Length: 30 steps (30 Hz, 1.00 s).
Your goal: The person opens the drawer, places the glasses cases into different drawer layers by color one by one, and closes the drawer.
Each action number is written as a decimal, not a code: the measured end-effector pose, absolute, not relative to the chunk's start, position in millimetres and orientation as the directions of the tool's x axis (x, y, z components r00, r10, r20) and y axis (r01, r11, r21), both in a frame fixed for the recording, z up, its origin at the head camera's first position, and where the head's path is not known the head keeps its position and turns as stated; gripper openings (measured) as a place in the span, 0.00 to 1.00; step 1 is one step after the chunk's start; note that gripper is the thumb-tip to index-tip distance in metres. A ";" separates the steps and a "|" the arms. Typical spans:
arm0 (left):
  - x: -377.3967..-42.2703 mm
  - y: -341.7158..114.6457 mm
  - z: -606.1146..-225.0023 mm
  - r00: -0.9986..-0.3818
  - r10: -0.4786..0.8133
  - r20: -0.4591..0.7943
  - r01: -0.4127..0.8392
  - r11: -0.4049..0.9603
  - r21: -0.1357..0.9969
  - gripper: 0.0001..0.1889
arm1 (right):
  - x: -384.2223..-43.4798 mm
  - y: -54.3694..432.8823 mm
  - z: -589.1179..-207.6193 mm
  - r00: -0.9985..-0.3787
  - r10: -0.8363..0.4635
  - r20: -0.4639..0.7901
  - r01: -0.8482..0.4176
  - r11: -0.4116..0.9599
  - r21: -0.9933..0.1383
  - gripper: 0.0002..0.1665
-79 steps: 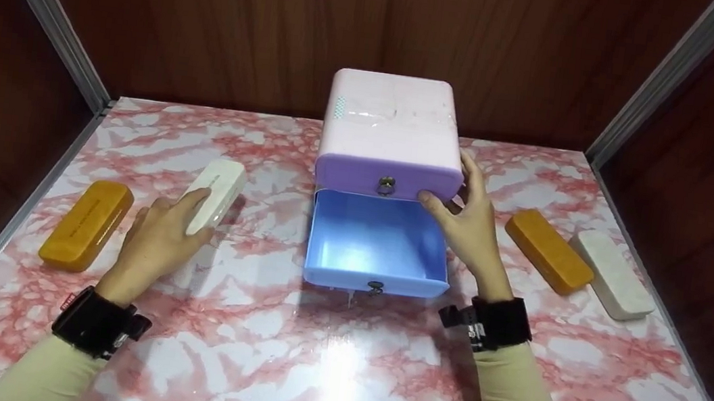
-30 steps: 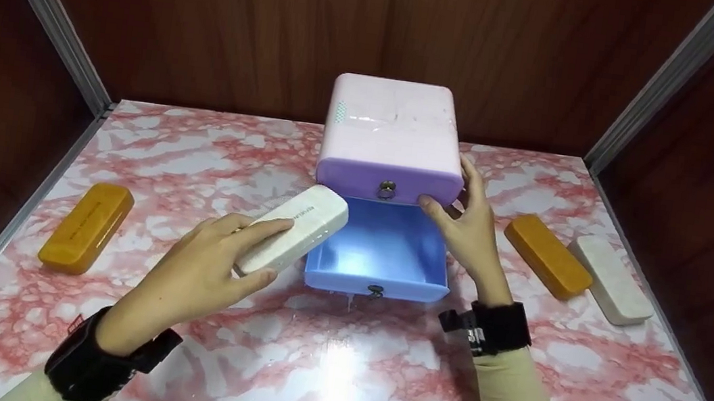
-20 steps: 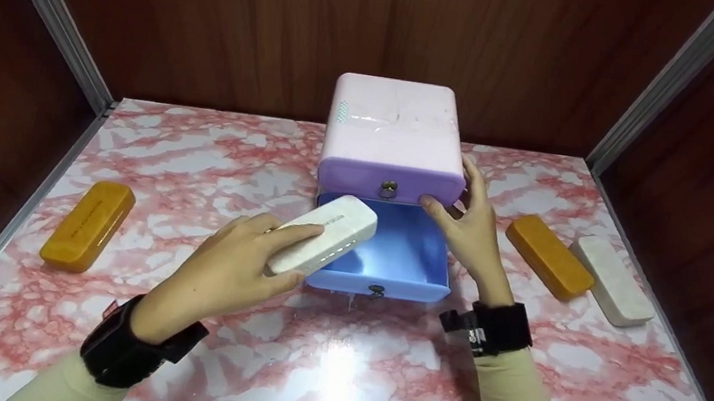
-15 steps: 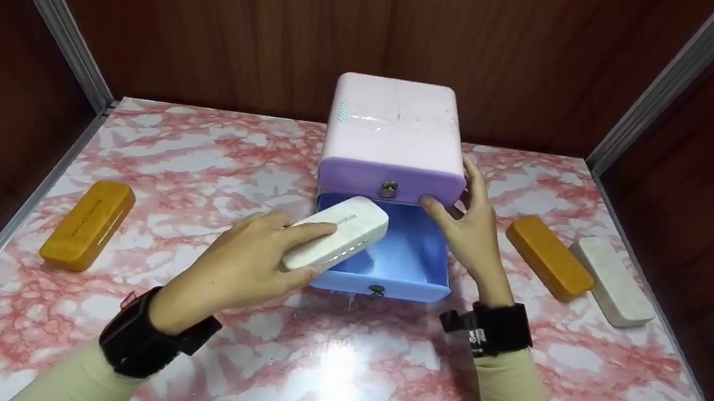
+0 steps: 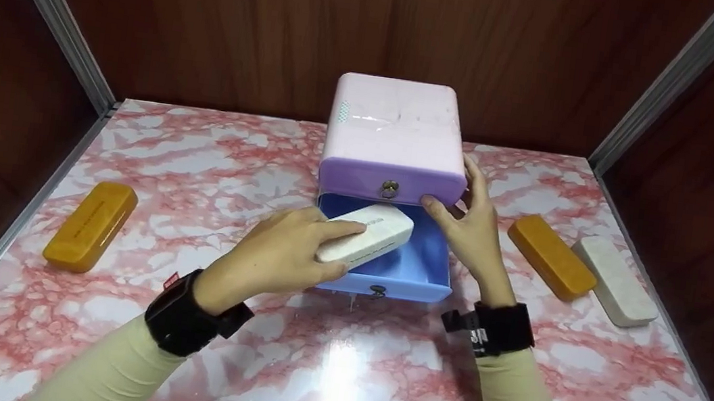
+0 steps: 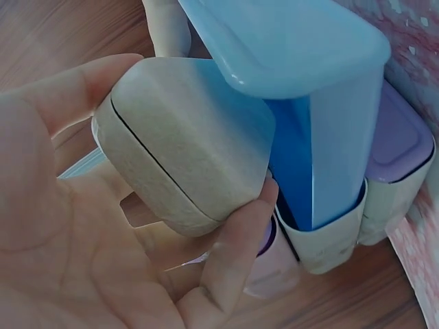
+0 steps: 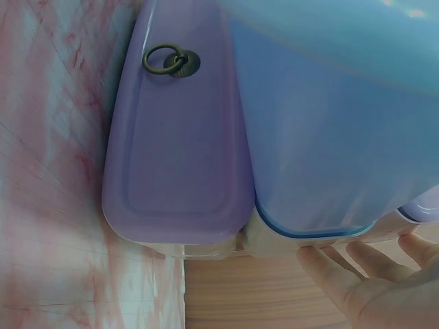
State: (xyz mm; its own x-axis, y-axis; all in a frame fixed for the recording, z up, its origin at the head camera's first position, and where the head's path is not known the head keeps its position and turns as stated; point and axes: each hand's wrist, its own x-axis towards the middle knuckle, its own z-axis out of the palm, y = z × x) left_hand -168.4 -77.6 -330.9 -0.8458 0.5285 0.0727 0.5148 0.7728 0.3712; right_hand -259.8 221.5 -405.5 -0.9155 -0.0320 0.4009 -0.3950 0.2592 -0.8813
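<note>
My left hand (image 5: 286,253) grips a white glasses case (image 5: 370,233), fingers across its top and thumb along its near side. In the head view the case is tilted over the pulled-out blue drawer (image 5: 417,292); in the left wrist view its end, with a lid seam, is beside the drawer's rim. My right hand (image 5: 477,232) holds the right side of the pink drawer cabinet (image 5: 400,124), thumb on the purple top drawer front (image 5: 353,178), fingers along the side. A lower purple drawer (image 7: 182,151) shows closed in the right wrist view.
A mustard glasses case (image 5: 90,226) lies at the left of the marbled table (image 5: 226,375). On the right, another mustard case (image 5: 551,257) lies against a white case (image 5: 616,281). Wooden panels (image 5: 249,24) enclose the back and sides.
My left hand has picked the white glasses case up from the table's left side and carried it right, over the open blue drawer. My right hand has stayed on the cabinet.
</note>
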 end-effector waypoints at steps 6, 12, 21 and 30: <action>-173.8 -62.4 -331.4 -0.849 0.529 0.013 0.497 0.788 0.365 0.32 | -260.2 221.1 -406.3 -0.918 -0.033 0.395 -0.389 0.268 -0.881 0.51; -180.4 -46.3 -331.1 -0.854 0.520 0.002 0.492 0.807 0.327 0.32 | -260.5 220.5 -405.6 -0.918 -0.040 0.394 -0.390 0.264 -0.882 0.52; -189.8 -27.4 -331.6 -0.870 0.492 -0.026 0.458 0.826 0.327 0.32 | -260.9 221.8 -407.9 -0.915 -0.046 0.400 -0.398 0.260 -0.880 0.52; -192.0 -13.1 -334.9 -0.899 0.438 -0.007 0.420 0.866 0.273 0.30 | -260.7 221.3 -405.5 -0.921 -0.042 0.388 -0.386 0.246 -0.889 0.52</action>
